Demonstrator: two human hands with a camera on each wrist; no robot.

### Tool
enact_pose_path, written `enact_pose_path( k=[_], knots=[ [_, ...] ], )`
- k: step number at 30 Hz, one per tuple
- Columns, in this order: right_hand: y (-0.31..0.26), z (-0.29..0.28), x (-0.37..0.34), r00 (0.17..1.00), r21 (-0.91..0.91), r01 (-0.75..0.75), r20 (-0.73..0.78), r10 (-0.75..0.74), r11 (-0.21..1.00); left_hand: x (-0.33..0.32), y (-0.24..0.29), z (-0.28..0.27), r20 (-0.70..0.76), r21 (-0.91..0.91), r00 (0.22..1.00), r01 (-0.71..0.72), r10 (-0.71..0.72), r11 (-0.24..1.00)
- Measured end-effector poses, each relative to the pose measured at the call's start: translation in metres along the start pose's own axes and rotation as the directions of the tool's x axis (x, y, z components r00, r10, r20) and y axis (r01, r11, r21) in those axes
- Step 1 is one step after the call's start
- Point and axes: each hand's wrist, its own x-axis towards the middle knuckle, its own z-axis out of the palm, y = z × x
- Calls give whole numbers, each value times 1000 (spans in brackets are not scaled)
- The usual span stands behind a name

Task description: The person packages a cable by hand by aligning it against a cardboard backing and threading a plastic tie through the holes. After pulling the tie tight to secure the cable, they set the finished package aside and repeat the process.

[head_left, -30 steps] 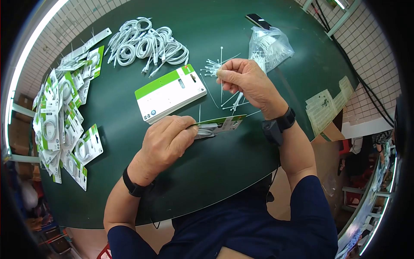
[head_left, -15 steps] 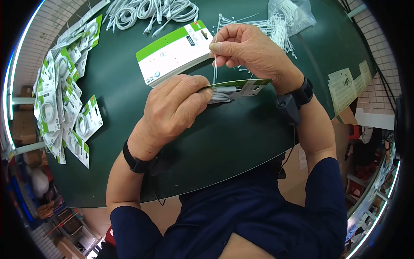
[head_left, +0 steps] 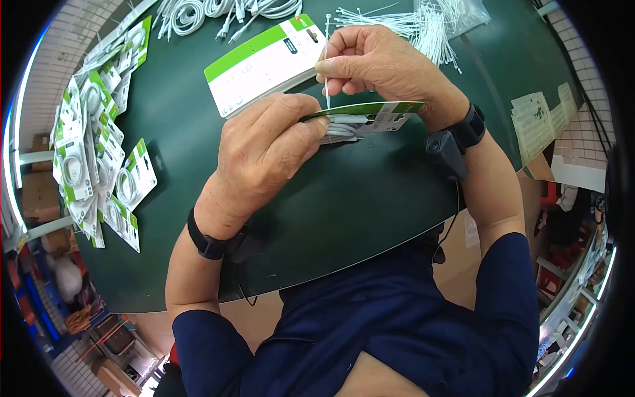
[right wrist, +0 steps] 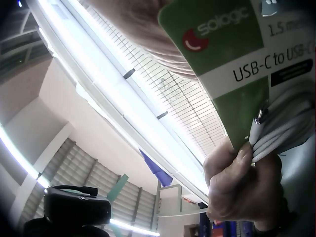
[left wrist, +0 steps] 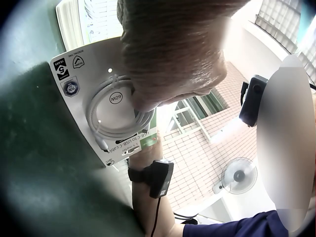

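My left hand (head_left: 268, 149) grips the edge of a green and white cable card (head_left: 390, 118), tilted nearly edge-on. A coiled grey-white USB-C cable (left wrist: 96, 113) lies against the card's printed face; fingers cover part of both. In the right wrist view the card's green corner (right wrist: 217, 44) and the cable end (right wrist: 257, 121) show close up. With thumb and forefinger, my right hand (head_left: 387, 66) pinches a thin white cable tie (head_left: 328, 98) held upright. The tie's lower end is right at the card's upper edge, beside my left fingers.
Behind the hands lies a stack of blank-fronted cards (head_left: 264, 69). Carded cables (head_left: 74, 145) are heaped at the left, with loose coiled cables (head_left: 185, 16) at the back. Loose cable ties (head_left: 433, 40) spill from a clear bag (head_left: 475, 23). A taped sheet (head_left: 539, 119) is at the right.
My right hand has brought the cable tie from the loose ties to the card's upper edge. My left hand still holds the card. The head view has shifted.
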Motion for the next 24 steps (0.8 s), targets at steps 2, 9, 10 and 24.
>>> enact_pose_path(
  k=[2, 9, 10, 24],
  knots=[
    [0, 1, 0, 1000, 4, -3, 7, 3, 1000, 0, -1, 0, -5, -4, 1000, -1, 1, 1000],
    [1, 7, -2, 999, -39, -36, 7, 37, 999, 0, -1, 0, 0, -7, 1000, 1, -1, 1000],
    [1, 7, -2, 999, -38, -37, 8, 37, 999, 0, 0, -1, 0, -7, 1000, 2, -2, 1000],
    [-1, 1, -3, 972, 200, -78, 234, 30, 977, 2, 0, -1, -1, -13, 1000, -2, 2, 1000]
  ],
)
